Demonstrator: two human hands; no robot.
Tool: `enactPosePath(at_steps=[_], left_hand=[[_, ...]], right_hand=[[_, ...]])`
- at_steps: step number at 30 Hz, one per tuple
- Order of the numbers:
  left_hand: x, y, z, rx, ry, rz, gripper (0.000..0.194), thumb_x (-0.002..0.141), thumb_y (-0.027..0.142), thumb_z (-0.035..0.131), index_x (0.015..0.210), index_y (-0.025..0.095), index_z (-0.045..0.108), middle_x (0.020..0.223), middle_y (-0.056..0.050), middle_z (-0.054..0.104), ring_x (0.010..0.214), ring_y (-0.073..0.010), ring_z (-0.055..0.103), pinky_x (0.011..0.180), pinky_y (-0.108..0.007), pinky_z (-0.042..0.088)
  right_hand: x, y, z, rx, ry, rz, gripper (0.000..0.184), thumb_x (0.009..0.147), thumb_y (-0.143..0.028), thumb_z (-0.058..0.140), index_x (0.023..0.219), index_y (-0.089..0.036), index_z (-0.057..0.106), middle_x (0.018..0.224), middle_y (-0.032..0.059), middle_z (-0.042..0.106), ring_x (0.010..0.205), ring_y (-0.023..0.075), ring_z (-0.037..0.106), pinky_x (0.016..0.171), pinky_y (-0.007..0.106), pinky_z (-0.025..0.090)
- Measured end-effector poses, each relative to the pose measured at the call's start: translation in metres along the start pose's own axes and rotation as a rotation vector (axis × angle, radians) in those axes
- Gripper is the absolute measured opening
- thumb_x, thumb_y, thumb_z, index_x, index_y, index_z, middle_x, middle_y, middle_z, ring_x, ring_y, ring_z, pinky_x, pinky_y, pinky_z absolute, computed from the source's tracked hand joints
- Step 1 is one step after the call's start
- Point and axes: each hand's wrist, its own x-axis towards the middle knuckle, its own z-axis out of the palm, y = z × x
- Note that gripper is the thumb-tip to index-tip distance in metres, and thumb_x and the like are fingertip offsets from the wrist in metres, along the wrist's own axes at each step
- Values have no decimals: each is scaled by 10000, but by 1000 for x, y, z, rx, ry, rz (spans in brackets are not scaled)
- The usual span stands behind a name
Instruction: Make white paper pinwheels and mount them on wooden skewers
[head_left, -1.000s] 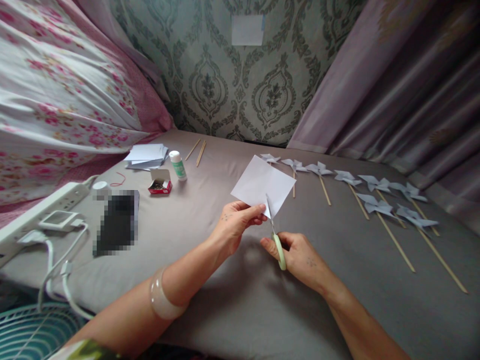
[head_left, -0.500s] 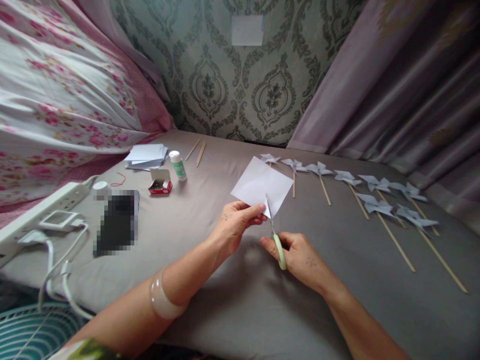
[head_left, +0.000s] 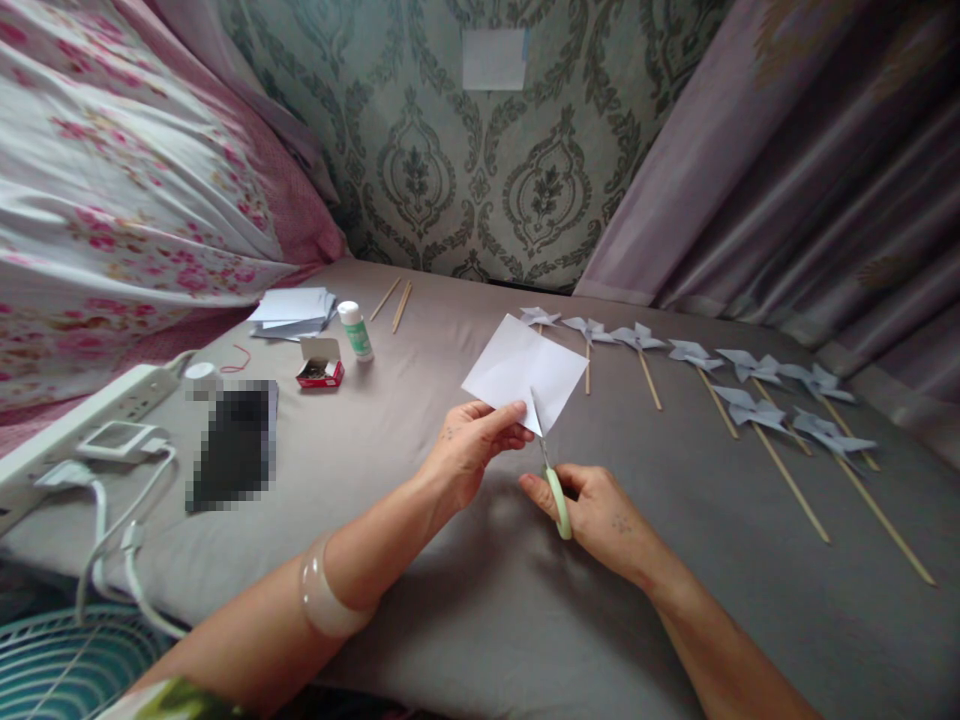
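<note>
A square white sheet of paper is pinched at its near edge by my left hand, thumb on top. My right hand is closed around the pale green handle of a pair of scissors. The scissor blades lie at the paper's near corner, pointing toward its middle, right beside my left thumb. Several white paper pinwheels on wooden sticks lie to the right of the sheet.
On the left are a stack of paper, a white-and-green bottle, an opened red box, wooden sticks, a red string, a pixelated dark object and a power strip with cables. A patterned wall stands behind.
My left thumb has shifted slightly to the left on the paper, away from the blades. Otherwise, both hands and the scissors are almost where they were.
</note>
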Motion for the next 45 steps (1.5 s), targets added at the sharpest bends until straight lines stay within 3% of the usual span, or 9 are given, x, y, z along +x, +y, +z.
enactPosePath(at_steps=[28, 33, 37, 41, 45], left_hand=[[-1, -1, 1, 6, -4, -25, 236, 638, 287, 795, 631, 110, 638, 585, -59, 670, 556, -122, 631, 607, -237, 493], [1, 2, 0, 14, 5, 1, 243, 616, 293, 798, 624, 114, 633, 582, -46, 662, 559, -117, 626, 594, -224, 477], [9, 9, -6, 42, 101, 76, 233, 610, 294, 776, 626, 127, 614, 555, -26, 636, 530, -98, 590, 568, -211, 446], [12, 15, -10, 111, 157, 131, 189, 594, 264, 743, 622, 145, 598, 541, 8, 595, 479, -76, 513, 536, -213, 407], [9, 16, -9, 278, 18, 102, 125, 606, 242, 688, 673, 138, 670, 653, -24, 648, 553, -93, 527, 551, -217, 387]], right_hand=[[0, 2, 1, -16, 10, -5, 509, 765, -631, 540, 544, -176, 479, 537, -42, 370, 537, 98, 334, 488, 244, 259], [-1, 3, 0, -31, -102, -28, 496, 808, -618, 501, 581, -180, 447, 557, -45, 358, 547, 96, 334, 492, 243, 253], [-1, 5, -7, -17, -154, -66, 473, 814, -600, 519, 612, -174, 478, 569, -38, 415, 549, 97, 364, 484, 237, 267], [4, 9, -23, 150, 47, -37, 557, 804, -696, 456, 679, -163, 561, 529, -32, 432, 505, 102, 385, 473, 244, 304], [10, 15, -38, 410, 305, 10, 530, 743, -695, 553, 707, -167, 585, 488, -47, 387, 453, 100, 367, 433, 250, 292]])
